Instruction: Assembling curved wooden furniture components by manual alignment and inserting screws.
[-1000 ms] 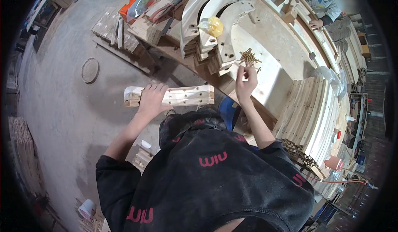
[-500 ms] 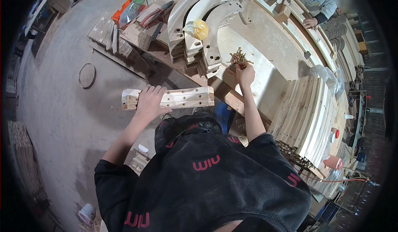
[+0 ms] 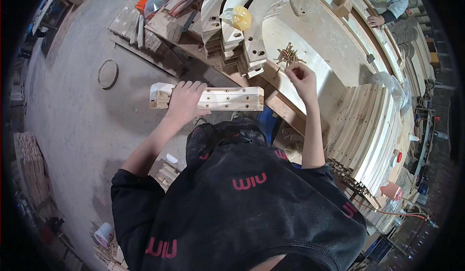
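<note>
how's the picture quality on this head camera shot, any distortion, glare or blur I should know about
Head view: strong fisheye bend, so the stacked curved boards and floor bow toward a black rim. Light is soft and even, with no harsh glare on the wooden block under the left hand. The centre is fairly sharp: the screw pile by the right hand shows, though single screws stay too small to resolve.

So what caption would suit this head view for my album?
Left hand steadies a drilled wooden block while the right hand reaches a pile of screws.
</note>
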Demonstrator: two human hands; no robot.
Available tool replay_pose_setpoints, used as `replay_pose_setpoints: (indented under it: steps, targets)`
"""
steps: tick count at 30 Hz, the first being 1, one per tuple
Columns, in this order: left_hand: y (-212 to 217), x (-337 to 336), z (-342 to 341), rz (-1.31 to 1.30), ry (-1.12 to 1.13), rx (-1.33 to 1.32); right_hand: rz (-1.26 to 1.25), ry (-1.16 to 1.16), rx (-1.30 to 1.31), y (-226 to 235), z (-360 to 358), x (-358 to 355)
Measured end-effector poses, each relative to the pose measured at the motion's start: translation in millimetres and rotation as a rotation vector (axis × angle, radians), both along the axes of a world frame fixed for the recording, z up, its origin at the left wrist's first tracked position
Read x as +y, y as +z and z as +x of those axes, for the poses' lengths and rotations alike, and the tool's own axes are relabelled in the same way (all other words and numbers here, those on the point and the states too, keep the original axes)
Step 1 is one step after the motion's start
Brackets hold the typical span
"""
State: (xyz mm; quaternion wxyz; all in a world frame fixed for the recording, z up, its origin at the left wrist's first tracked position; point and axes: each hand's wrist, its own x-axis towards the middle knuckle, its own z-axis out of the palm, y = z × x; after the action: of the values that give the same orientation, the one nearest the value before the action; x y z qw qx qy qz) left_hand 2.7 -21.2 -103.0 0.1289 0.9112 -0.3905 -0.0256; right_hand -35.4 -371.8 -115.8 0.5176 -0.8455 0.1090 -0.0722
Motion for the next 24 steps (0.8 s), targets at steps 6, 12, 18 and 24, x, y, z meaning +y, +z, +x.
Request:
replay_pose_setpoints:
  steps: [6, 12, 18, 24]
  targets:
    - [0.9, -8.5, -0.2, 0.037, -0.011, 0.004, -0.131, 0.469, 0.079, 56.5, -16.9, 78.6]
    - [-1.5, -22.8, -4.8, 0.035, -0.049, -0.027, -0.215, 0.474, -0.108, 29.3, -5.2, 128.9]
    - [2.8, -29.3, -8.6, 0.063, -0.054, 0.027, -0.302, 0.521, -0.112, 20.9, 5.2, 139.0]
    - [2.6, -28.1, -8.0, 0.074, -0.048, 0.034, -0.408, 0.574, -0.116, 23.7, 8.0, 140.5]
